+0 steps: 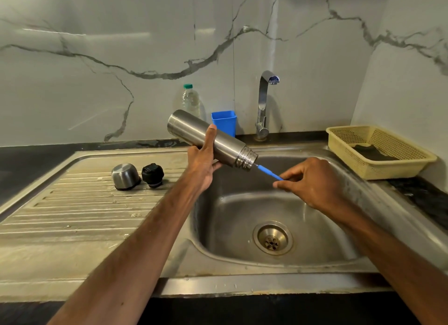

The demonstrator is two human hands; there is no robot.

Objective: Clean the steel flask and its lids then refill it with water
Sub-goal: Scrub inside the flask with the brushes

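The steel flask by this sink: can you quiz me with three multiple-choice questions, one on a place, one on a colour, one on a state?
1. Where do the steel cup lid and the black stopper lie?
A. on the draining board
B. on the floor
C. on a shelf

2. What colour is the brush handle that enters the steel flask?
A. red
B. green
C. blue

3. How is the steel flask, gripped by the left hand, placed?
A. capped and upright
B. uncapped and tilted, mouth lower
C. lying on the floor

Answers:
1 A: both sit side by side on the ribbed steel board.
2 C: the right hand pinches a blue handle.
3 B: its threaded mouth is bare and points down to the right.
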